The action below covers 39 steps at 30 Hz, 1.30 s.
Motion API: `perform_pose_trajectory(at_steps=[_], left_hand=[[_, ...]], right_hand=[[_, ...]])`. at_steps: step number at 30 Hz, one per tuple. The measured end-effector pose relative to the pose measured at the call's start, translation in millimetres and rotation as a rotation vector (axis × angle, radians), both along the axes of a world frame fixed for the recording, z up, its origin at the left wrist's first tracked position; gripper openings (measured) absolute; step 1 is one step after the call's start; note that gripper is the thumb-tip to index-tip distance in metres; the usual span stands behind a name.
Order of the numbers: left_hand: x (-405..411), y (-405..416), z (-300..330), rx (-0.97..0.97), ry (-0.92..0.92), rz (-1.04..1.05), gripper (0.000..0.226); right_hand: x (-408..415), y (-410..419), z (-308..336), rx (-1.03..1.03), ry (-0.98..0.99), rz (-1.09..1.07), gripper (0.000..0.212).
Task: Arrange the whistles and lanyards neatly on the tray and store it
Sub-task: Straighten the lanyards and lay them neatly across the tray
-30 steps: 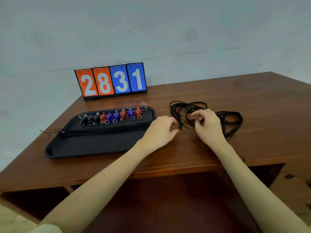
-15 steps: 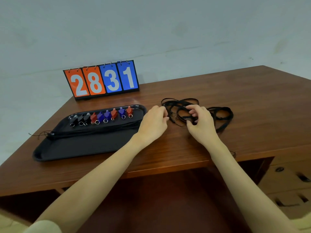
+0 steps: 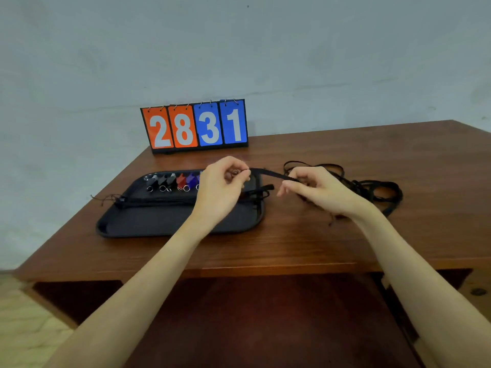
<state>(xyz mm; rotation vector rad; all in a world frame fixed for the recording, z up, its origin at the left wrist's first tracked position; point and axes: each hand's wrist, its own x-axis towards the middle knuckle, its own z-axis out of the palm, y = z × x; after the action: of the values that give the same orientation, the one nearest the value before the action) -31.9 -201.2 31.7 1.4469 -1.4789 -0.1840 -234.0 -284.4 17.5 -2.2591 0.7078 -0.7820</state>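
Note:
A black tray (image 3: 148, 225) lies on the left of the wooden desk. Along its far edge stands a row of black, red and purple whistles (image 3: 172, 181), partly hidden by my left hand. Black lanyards laid straight (image 3: 159, 201) run across the tray's middle. My left hand (image 3: 223, 187) hovers over the tray's right end and pinches one end of a black lanyard strap (image 3: 268, 173). My right hand (image 3: 316, 191) pinches the same strap further right, so it stretches between both hands. A tangled heap of black lanyards (image 3: 372, 189) lies on the desk behind my right hand.
A flip scoreboard (image 3: 195, 126) reading 2831 stands at the desk's back edge against the wall. The wooden desk (image 3: 292, 243) extends right, with drawers (image 3: 475, 290) below on the right and a dark knee opening under the front edge.
Both hands rose from the lanyard heap and moved left. A single strap is now pulled out and held taut between them, with my left hand over the tray.

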Motion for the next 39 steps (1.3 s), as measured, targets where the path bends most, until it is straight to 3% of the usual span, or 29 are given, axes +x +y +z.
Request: perform_pose_trajectory(at_steps=[4, 11, 19, 25, 33, 39], left_hand=[[31, -1, -1, 0.015, 0.121, 0.123, 0.008], [82, 7, -3, -0.07, 0.397, 0.312, 0.008], [157, 30, -10, -0.146, 0.57, 0.499, 0.008], [182, 37, -23, -0.084, 0.46, 0.579, 0.008], [211, 47, -34, 0.069, 0.065, 0.745, 0.013], [225, 44, -42, 0.236, -0.094, 0.722, 0.016]], right_hand=[[-4, 2, 11, 0.125, -0.102, 0.046, 0.028], [8, 4, 12, 0.185, -0.101, 0.02, 0.028], [15, -3, 8, -0.03, -0.008, -0.093, 0.016], [31, -7, 1, 0.003, -0.012, -0.158, 0.034], [69, 1, -15, 0.032, -0.1, -0.297, 0.006], [91, 6, -24, -0.184, 0.071, -0.385, 0.004]])
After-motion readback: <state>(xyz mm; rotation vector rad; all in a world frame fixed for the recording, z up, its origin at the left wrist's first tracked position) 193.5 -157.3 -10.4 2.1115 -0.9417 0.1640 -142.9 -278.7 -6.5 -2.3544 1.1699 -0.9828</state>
